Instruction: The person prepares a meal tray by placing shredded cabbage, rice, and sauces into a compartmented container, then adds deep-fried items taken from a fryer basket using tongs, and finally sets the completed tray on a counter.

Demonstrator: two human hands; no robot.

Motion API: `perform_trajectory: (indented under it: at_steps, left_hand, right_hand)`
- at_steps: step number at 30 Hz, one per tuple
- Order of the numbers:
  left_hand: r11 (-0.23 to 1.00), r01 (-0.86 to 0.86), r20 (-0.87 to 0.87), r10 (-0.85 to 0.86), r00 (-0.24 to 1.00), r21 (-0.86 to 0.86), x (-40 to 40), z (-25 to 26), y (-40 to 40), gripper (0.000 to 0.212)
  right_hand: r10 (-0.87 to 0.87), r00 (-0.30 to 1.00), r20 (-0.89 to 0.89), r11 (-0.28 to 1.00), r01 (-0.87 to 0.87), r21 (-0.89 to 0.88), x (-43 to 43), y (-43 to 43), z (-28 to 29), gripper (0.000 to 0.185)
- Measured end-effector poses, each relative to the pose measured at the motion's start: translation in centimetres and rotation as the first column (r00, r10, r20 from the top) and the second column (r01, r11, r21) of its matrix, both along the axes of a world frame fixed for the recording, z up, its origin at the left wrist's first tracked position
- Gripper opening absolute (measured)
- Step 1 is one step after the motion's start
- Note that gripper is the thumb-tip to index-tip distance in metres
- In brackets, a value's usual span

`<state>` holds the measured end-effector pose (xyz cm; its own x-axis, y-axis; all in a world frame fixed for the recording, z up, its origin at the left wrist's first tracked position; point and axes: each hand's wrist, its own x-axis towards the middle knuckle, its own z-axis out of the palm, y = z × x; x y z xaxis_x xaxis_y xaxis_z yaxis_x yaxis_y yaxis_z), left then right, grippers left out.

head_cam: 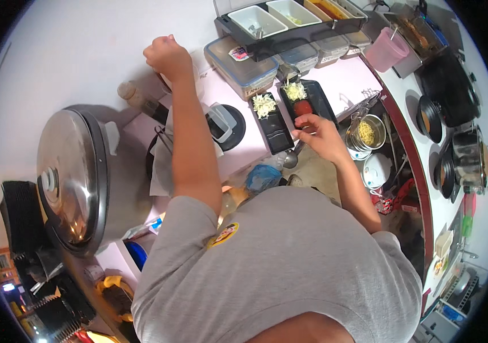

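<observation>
My left hand (169, 58) is raised over the far left of the counter, its fingers curled; whether they hold anything is hidden. Under that forearm lie white paper and part of a clear container. My right hand (321, 137), thumb and fingers apart, is over the near edge of a wide black sectioned tray (323, 100). That tray bears shredded cabbage (295, 90) and a red sauce (302, 108). Left of it lies a narrow black sectioned dish (279, 133) with more shredded cabbage (264, 105). A translucent plastic container (222, 123) rests on a round black thing (237, 133).
Lidded plastic boxes (244, 70) and a rack of white tubs (257, 22) line the back. A large steel-lidded cooker (68, 180) stands left. At right are a pink pitcher (387, 49), a steel pot of noodles (366, 132) and black pans (430, 120). A ladle (290, 159) is near the counter's edge.
</observation>
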<state>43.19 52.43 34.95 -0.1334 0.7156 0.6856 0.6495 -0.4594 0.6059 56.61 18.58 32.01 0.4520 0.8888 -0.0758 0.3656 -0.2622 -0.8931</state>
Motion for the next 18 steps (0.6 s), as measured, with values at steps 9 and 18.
perform_trajectory:
  at_steps: [9, 18]
  left_hand:
    - [0.826, 0.228, -0.159, -0.353, 0.922, -0.515, -5.0, 2.2, 1.4, 0.033]
    - [0.899, 0.338, -0.336, -0.42, 0.843, -0.278, -5.4, 4.2, 0.6, 0.069]
  right_hand:
    - [-0.053, 0.993, -0.107, 0.992, 0.065, 0.11, 4.5, -2.3, -3.1, 0.022]
    - [-0.126, 0.989, 0.078, 0.974, 0.109, 0.199, 6.5, -0.6, 1.4, 0.022]
